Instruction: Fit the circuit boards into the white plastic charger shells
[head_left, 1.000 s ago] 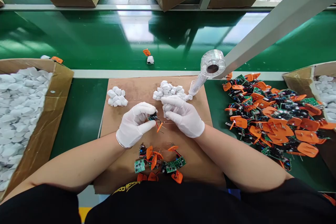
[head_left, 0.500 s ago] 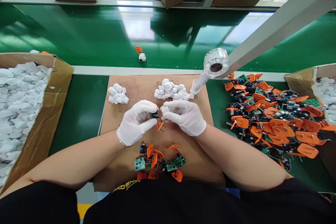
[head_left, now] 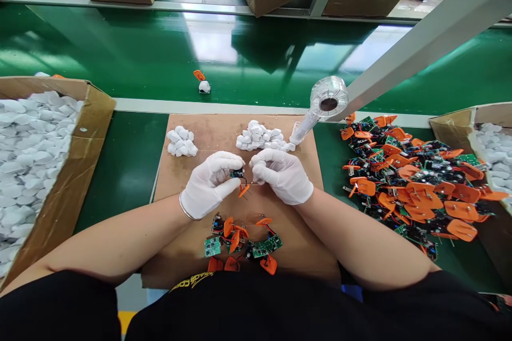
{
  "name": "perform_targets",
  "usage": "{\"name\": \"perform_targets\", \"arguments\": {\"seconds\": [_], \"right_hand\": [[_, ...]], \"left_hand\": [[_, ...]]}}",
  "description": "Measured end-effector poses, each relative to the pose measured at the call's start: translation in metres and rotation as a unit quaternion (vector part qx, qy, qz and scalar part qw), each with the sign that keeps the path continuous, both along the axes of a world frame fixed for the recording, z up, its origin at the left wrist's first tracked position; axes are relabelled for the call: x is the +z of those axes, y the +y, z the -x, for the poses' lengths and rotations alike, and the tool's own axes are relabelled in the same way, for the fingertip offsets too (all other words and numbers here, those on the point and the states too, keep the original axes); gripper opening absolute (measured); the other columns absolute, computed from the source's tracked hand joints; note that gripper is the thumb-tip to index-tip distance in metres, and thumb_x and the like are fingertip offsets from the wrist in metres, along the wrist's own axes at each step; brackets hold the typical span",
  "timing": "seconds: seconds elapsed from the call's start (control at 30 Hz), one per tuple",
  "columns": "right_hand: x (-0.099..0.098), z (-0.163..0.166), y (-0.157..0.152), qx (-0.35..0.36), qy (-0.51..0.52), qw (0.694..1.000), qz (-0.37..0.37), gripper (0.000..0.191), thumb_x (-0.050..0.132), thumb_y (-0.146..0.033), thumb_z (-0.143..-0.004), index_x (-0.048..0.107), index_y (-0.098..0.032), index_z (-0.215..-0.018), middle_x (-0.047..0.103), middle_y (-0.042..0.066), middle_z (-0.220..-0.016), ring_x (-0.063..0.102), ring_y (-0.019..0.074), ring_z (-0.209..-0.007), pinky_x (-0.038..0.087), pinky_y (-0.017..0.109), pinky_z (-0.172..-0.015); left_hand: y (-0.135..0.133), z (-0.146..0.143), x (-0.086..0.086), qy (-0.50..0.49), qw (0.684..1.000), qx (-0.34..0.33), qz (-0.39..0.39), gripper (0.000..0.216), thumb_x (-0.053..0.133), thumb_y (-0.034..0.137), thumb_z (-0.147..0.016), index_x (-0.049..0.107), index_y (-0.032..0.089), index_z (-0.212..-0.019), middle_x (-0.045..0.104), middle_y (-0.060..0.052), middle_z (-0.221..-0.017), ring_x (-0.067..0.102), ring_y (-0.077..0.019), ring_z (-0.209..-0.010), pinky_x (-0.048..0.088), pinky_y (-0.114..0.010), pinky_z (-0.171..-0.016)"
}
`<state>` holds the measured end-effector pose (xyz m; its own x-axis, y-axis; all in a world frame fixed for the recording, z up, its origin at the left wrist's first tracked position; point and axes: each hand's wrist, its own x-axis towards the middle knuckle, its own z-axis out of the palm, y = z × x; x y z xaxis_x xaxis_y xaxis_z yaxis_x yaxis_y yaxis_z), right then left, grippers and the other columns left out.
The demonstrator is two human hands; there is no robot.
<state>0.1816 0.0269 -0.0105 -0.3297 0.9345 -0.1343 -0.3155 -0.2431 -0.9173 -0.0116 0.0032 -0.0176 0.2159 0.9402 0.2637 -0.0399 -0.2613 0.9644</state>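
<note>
My left hand (head_left: 210,178), in a white glove, pinches a small circuit board (head_left: 236,173) from which wires and an orange plastic piece (head_left: 244,190) hang. Beside it, a short gap away, my right hand (head_left: 282,176) is closed, thumb against fingertips; whatever it may hold is hidden by the glove. Both hands are over a cardboard sheet (head_left: 216,133). Behind them lie two heaps of small white pieces, a left heap (head_left: 182,141) and a larger middle heap (head_left: 262,137). Nearer my body are several circuit boards with orange pieces (head_left: 266,246).
A large pile of wired boards with orange pieces (head_left: 420,186) covers the right side. Boxes of white parts stand left (head_left: 94,122) and right (head_left: 452,120). A clear plastic fan-like object (head_left: 328,97) stands by a slanting metal post (head_left: 416,37). One assembly (head_left: 204,87) sits on the green belt (head_left: 152,64).
My right hand has drawn slightly away from the board, its fingers more curled. The assembly on the green belt has shifted left. My left hand still holds the board.
</note>
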Motion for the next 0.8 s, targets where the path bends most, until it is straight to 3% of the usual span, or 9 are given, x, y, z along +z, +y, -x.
{"name": "perform_targets", "arguments": {"seconds": [0.23, 0.43, 0.6, 0.8], "right_hand": [[-0.005, -0.001, -0.002, 0.0, -0.01, 1.0, 0.028, 0.038, 0.085, -0.036, -0.068, 0.072, -0.016, -0.097, 0.068, -0.001, -0.06, 0.06, 0.0118, -0.046, 0.048, 0.024, -0.04], [-0.006, -0.003, 0.004, 0.039, 0.076, 0.996, 0.033, 0.032, 0.085, -0.032, -0.07, 0.073, -0.018, -0.096, 0.075, 0.004, -0.082, 0.068, 0.0135, -0.061, 0.058, 0.03, -0.059], [-0.008, -0.004, 0.006, 0.07, 0.083, 0.993, 0.048, 0.027, 0.084, -0.031, -0.072, 0.071, -0.015, -0.09, 0.07, 0.0, -0.061, 0.063, 0.0113, -0.054, 0.054, 0.027, -0.055], [-0.014, -0.004, 0.004, 0.068, 0.068, 0.994, 0.051, 0.038, 0.084, -0.034, -0.07, 0.069, -0.019, -0.103, 0.072, -0.001, -0.07, 0.059, 0.0097, -0.049, 0.051, 0.027, -0.05]], "left_hand": [[0.001, -0.001, 0.0, -0.006, 0.999, -0.012, -0.035, 0.037, 0.075, 0.005, -0.075, 0.068, 0.023, -0.106, 0.065, -0.008, -0.105, 0.066, -0.0202, -0.099, 0.057, -0.036, -0.083], [0.0, -0.001, 0.001, 0.026, 0.997, 0.029, -0.061, 0.038, 0.08, 0.011, -0.073, 0.07, 0.022, -0.107, 0.067, -0.008, -0.103, 0.065, -0.0203, -0.099, 0.055, -0.037, -0.088], [-0.002, -0.001, 0.005, 0.047, 0.997, 0.03, -0.05, 0.038, 0.08, 0.013, -0.074, 0.069, 0.02, -0.11, 0.067, -0.009, -0.103, 0.064, -0.0199, -0.098, 0.055, -0.034, -0.086], [-0.003, 0.0, 0.004, 0.032, 0.998, 0.026, -0.036, 0.04, 0.081, 0.013, -0.073, 0.069, 0.021, -0.11, 0.067, -0.009, -0.105, 0.064, -0.0208, -0.1, 0.055, -0.036, -0.088]]}}
